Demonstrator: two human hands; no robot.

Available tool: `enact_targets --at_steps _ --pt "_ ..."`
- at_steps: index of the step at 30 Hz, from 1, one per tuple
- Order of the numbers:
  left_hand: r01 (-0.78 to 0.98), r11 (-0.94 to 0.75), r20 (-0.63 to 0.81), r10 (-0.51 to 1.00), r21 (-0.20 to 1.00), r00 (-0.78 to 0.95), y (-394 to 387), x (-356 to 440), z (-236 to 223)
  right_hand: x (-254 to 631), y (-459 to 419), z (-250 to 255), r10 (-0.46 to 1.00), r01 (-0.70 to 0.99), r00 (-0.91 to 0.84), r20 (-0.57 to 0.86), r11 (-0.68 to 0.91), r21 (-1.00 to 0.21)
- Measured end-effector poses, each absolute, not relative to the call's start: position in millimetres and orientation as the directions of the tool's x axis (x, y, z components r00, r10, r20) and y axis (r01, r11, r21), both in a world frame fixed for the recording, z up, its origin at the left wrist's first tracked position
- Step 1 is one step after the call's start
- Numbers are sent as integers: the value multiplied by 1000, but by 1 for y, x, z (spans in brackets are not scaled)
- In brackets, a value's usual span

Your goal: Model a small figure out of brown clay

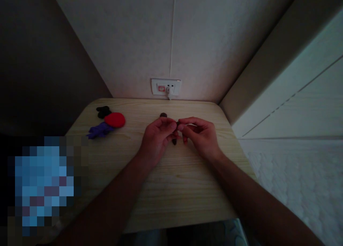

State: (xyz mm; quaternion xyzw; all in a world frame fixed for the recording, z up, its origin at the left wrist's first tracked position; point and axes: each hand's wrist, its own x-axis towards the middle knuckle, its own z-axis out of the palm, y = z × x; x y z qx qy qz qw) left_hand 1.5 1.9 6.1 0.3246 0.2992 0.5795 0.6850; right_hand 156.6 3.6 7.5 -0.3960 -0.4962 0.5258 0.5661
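Note:
Over the middle of the wooden tabletop, my left hand (158,135) and my right hand (202,136) meet fingertip to fingertip. Both pinch a small dark brown piece of modelling clay (178,123) between thumb and forefinger. A second dark brown bit (174,141) shows just below the left fingers; whether it touches them I cannot tell. Behind my left hand, a brown clay lump (163,115) is partly covered by the knuckles. To the left lie a flat red clay disc (115,120), a black clay lump (104,112) and an uneven purple clay piece (100,130), close together.
The light wooden table (166,199) has rounded back corners and stands against a wall. A white socket plate (166,87) with a plug in it sits just above the back edge. Something blue and pixelated (44,185) covers the lower left. Pale quilted fabric (297,188) lies right.

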Motion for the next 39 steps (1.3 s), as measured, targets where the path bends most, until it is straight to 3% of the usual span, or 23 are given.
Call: enact_targets --at_steps 12,18,27,34,39 --pt "-484 -6 64 993 875 103 3 0 3 160 2 4 956 -96 -108 273 263 -960" --pt "-445 -21 89 987 895 132 2 0 -1 161 -1 8 944 17 -29 328 329 -944" --pt "-313 -107 141 986 944 90 2 -2 2 160 2 5 959 -4 -75 275 275 -961" --pt "-363 -88 145 980 928 134 2 1 0 163 1 7 941 56 -121 315 324 -945" --pt "-354 -71 124 984 933 130 3 0 -1 161 0 7 937 2 -122 326 329 -944"
